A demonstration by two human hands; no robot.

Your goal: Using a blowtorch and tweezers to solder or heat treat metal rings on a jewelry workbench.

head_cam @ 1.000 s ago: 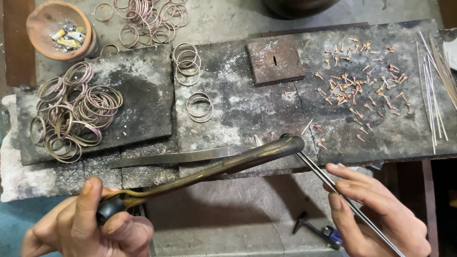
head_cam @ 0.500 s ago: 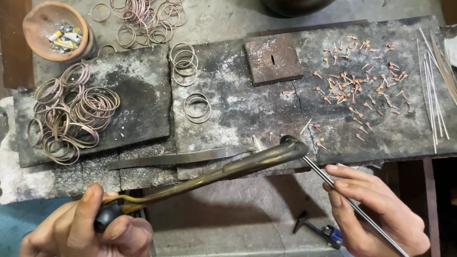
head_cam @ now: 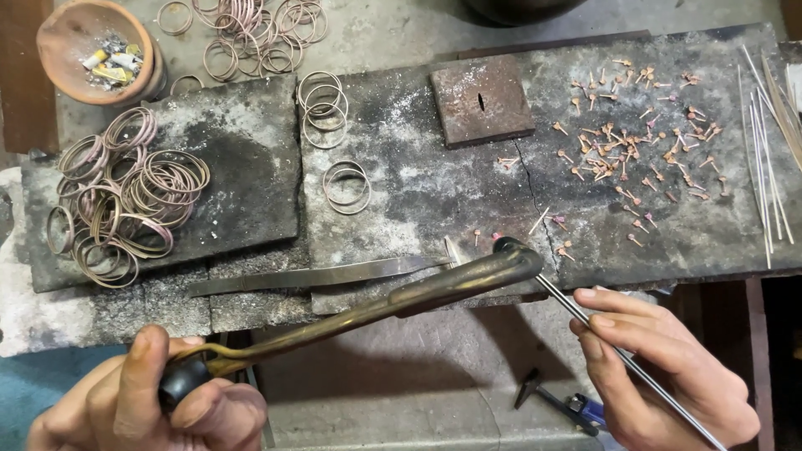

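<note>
Down at the near edge of a scorched stone slab (head_cam: pixel 401 184), the left hand (head_cam: pixel 159 409) is clenched around the black grip of a long brass torch (head_cam: pixel 376 305), whose curved tip sits over the slab's front edge. The right hand (head_cam: pixel 668 367) pinches a thin metal rod (head_cam: pixel 601 330) between thumb and fingers, its end meeting the torch tip. Much looks already made: a heap of wire rings (head_cam: pixel 117 200) lies on the left, more rings sit further back, and dozens of small copper pins (head_cam: pixel 635 150) are scattered on the right. Spare straight wires (head_cam: pixel 764 159) wait at the far right. A clay bowl (head_cam: pixel 58 42) holds what may be ash and small scraps. Flat tweezers (head_cam: pixel 317 276) lie unused.
</note>
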